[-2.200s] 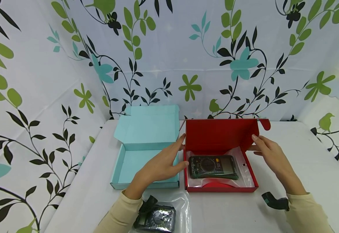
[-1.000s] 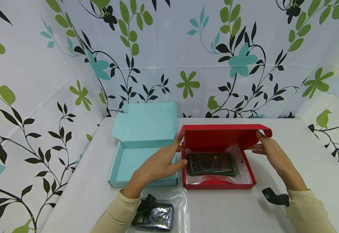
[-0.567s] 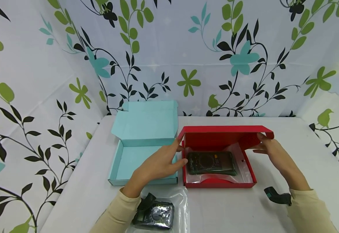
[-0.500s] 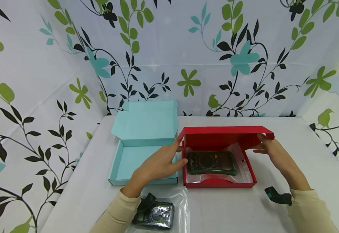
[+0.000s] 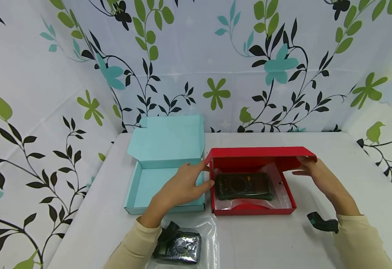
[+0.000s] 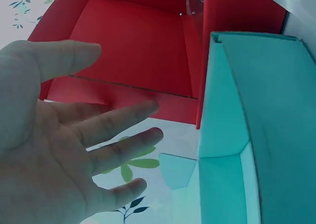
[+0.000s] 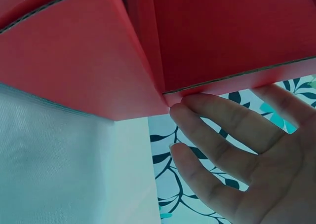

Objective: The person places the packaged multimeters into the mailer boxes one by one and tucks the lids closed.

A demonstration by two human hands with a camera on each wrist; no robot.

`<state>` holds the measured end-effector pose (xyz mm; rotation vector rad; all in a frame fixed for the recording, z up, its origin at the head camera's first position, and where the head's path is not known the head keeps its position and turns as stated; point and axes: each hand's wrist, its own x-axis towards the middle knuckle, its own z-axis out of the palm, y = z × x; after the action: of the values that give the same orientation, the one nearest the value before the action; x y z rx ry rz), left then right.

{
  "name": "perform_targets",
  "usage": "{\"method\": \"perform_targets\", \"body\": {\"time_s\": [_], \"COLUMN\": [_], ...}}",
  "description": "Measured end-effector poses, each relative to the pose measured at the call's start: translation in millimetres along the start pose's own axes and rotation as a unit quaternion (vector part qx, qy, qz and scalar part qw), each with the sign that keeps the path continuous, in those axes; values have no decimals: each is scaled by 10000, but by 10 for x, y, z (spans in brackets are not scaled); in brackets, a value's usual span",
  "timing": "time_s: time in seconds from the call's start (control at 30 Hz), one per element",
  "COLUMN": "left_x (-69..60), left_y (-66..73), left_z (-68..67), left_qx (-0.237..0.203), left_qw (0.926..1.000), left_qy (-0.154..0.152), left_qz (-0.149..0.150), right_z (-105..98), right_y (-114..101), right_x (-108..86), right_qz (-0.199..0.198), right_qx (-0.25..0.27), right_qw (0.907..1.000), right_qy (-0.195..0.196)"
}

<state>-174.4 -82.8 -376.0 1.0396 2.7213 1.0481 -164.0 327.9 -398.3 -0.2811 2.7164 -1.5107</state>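
Observation:
A red cardboard box (image 5: 254, 212) holds a dark digital multimeter (image 5: 244, 185) lying on clear plastic wrap. Its lid (image 5: 259, 151) is partly folded down over the back of the box. At the lid's left edge, my left hand (image 5: 182, 185) touches it with fingers spread and straight, thumb by the box wall. My right hand (image 5: 323, 179) is at the lid's right corner; in the right wrist view its loosely extended fingers (image 7: 237, 115) touch the lid's red edge. The left wrist view shows the left palm (image 6: 54, 160) facing the red lid (image 6: 138, 46).
Left of the red box stands an open light-blue box (image 5: 165, 210) with its lid raised. A bagged multimeter (image 5: 182, 246) lies in clear plastic near the front, beside the left sleeve. A black wrist-camera mount (image 5: 321, 223) sticks out from the right sleeve.
The red lid has swung from upright forward and down, its front flap now facing me. Both hands have stayed at its sides, the right following the corner. The multimeter has stayed in the box.

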Motion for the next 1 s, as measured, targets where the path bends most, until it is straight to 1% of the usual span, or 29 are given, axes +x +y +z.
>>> {"method": "perform_targets", "body": {"time_s": [0.07,0.17,0.23,0.3,0.33,0.37,0.47,0.53,0.57,0.77,1.0], "left_x": [0,-5,-7,-9,-12,-11,5,14,18,-5,-1], "left_y": [3,19,40,65,76,84,99,108,111,130,128], "left_z": [-18,-40,-52,-61,-62,-60,-43,-33,-31,-65,-87], "left_qx": [-23,-145,-264,-349,-396,-460,-656,-739,-772,-847,-932], "left_qw": [10000,9994,9984,9971,9964,9957,9922,9892,9878,9839,9767], "left_qy": [78,244,424,620,717,800,953,1033,1077,1334,1507], "left_qz": [-20,-184,-267,-258,-194,-62,464,737,818,830,1211], "right_z": [-8,-34,-55,-77,-87,-97,-133,-155,-164,-157,-136], "right_y": [9,24,34,45,51,55,63,66,66,62,56], "right_x": [-1,-14,-28,-43,-48,-55,-81,-92,-93,-54,-30], "right_qz": [16,43,75,126,134,165,266,315,317,250,316], "right_qx": [13,-3,1,52,78,89,48,-11,-27,-19,-67], "right_qw": [10000,9999,9998,9996,9994,9993,9989,9986,9986,9984,9981], "right_qy": [-47,-139,-187,-257,-297,-321,-388,-418,-434,-498,-520]}}
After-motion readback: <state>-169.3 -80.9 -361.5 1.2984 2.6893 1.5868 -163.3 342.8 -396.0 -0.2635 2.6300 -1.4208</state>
